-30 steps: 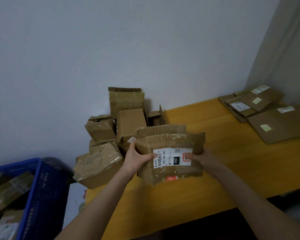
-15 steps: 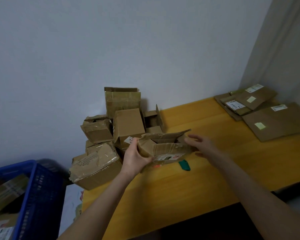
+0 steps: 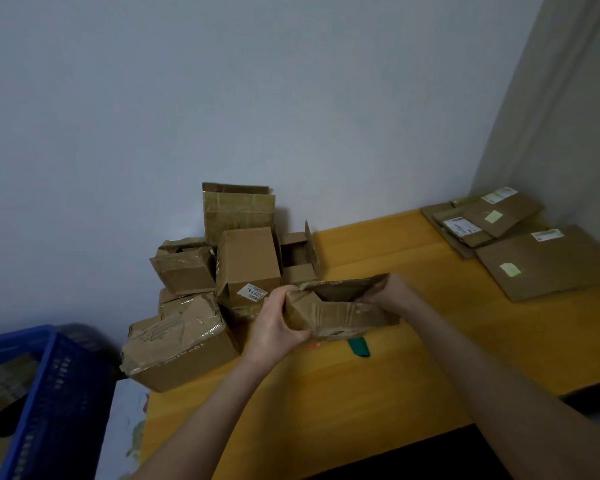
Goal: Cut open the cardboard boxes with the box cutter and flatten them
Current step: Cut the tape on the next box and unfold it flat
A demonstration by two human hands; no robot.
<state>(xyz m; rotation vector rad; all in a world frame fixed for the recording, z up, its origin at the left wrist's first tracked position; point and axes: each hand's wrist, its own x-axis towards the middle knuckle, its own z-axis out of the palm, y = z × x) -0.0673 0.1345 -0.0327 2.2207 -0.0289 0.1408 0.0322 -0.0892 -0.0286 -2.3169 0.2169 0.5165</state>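
At the near left stands a blue crate with cardboard inside it, beside the edge of the yellow wooden surface. Two bare forearms reach out over that surface. Just past them lies the green end of a box cutter, flat on the wood, the rest of it hidden under the near edge of the cardboard box that both hands hold. The left hand grips the box's left end, with its thumb over the near face and its fingers curled round behind. The right hand clasps the far right corner, its fingers closed on the upper edge. The box is crumpled and partly squashed, its opening turned up and dark inside; whether its bottom touches the surface cannot be told. Behind and to the left, a pile of boxes is stacked against the wall, among them an upright box with a white label. At the far right, well apart from the hands, sheets of flattened cardboard lie on the surface.
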